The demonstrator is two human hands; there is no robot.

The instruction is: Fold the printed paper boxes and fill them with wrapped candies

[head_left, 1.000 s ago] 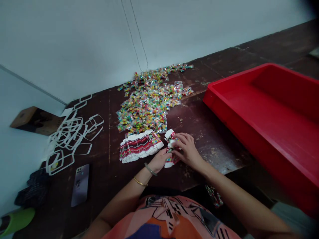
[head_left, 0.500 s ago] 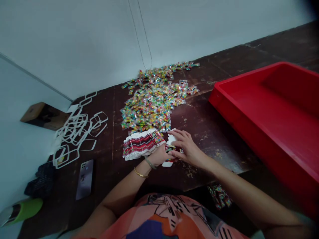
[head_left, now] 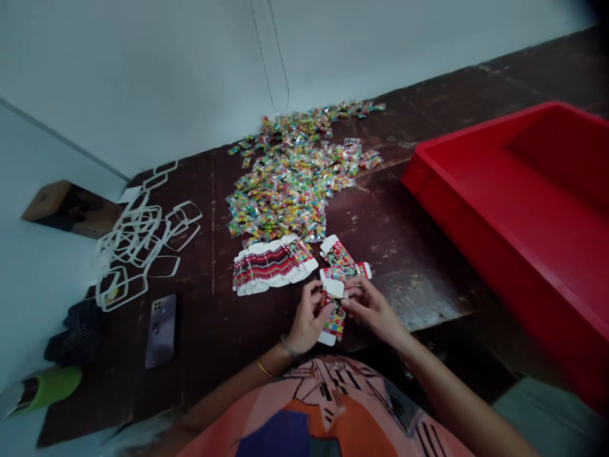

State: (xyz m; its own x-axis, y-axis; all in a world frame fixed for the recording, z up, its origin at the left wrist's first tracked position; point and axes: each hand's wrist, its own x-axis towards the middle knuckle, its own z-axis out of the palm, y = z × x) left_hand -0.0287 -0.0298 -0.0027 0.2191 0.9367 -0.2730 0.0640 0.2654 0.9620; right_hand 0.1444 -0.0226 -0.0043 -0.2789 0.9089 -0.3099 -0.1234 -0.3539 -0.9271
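Both of my hands hold one small printed carton (head_left: 333, 309) near the table's front edge. My left hand (head_left: 308, 320) pinches its left side and my right hand (head_left: 372, 309) grips its right side, fingers closed. Two flat printed cartons (head_left: 343, 261) lie on the dark table just beyond my hands. To their left lies a fanned stack of flat cartons (head_left: 271, 264). Behind it spreads a big heap of colourful candy packets (head_left: 292, 174).
A large red tray (head_left: 518, 209) stands at the right. White cardboard frames (head_left: 143, 244) lie scattered at the left, with a phone (head_left: 160, 330), a dark cloth (head_left: 71, 333) and a green bottle (head_left: 42, 388) nearer the left edge. A wall runs behind the table.
My hands have drawn back toward me, lifting one carton off the table. Two flat cartons now lie uncovered where my hands were.
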